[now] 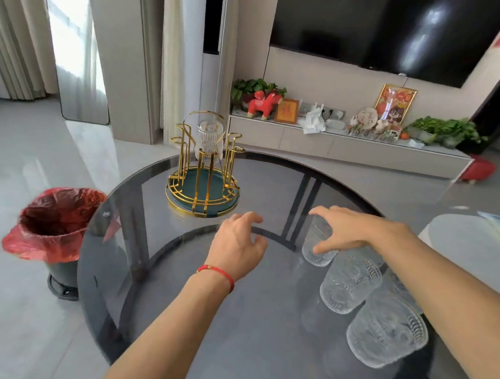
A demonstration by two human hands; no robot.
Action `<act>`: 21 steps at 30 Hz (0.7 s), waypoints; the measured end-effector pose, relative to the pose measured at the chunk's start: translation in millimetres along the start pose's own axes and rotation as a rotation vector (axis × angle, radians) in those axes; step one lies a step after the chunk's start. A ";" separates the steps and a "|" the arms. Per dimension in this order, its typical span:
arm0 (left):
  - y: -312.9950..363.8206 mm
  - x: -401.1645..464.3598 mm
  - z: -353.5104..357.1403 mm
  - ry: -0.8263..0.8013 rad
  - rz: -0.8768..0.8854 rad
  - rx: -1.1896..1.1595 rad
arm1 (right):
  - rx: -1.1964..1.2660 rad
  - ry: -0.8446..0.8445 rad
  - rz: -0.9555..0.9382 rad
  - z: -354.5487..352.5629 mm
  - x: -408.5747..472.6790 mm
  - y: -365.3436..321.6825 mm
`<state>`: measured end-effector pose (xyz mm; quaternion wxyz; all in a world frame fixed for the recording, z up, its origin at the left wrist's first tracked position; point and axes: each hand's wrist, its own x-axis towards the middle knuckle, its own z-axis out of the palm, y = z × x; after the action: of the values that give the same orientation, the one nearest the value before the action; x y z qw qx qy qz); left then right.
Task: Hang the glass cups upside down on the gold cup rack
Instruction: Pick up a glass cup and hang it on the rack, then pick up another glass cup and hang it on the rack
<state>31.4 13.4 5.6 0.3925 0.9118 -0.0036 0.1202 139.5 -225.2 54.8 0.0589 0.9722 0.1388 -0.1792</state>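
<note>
Gold cup rack point(203, 183) holding one inverted glass cup point(210, 140), right hand point(348, 230) wrapping the farthest table cup point(317, 250), left hand point(239, 246) spread and empty, red-lined bin point(52, 226) beside the table.

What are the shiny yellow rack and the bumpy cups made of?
The rack looks like thin metal wire with a glossy gold finish; it glints. The cups look like clear glass, since the table shows through, with ribbed, textured sides. Clear plastic can't be ruled out.

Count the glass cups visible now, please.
4, maybe more behind the right arm: one cup on the gold rack, one under the right hand, two nearer on the table.
</note>
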 end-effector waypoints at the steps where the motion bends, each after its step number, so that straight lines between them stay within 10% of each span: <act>1: 1.0 -3.6 -1.0 -0.004 -0.010 -0.016 | 0.030 0.016 0.000 4.1 0.0 1.4; 17: 6.5 -8.8 -4.4 -0.174 -0.218 -0.423 | 0.835 0.318 -0.206 -9.5 -30.3 -49.8; 21: 5.1 -3.4 -14.0 -0.170 -0.441 -0.916 | 1.201 0.199 -0.199 -3.7 -35.3 -80.0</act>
<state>24.6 19.6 17.8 0.7661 0.6319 0.1045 -0.0538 85.7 -157.0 66.0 -0.5290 0.8300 0.1086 -0.1392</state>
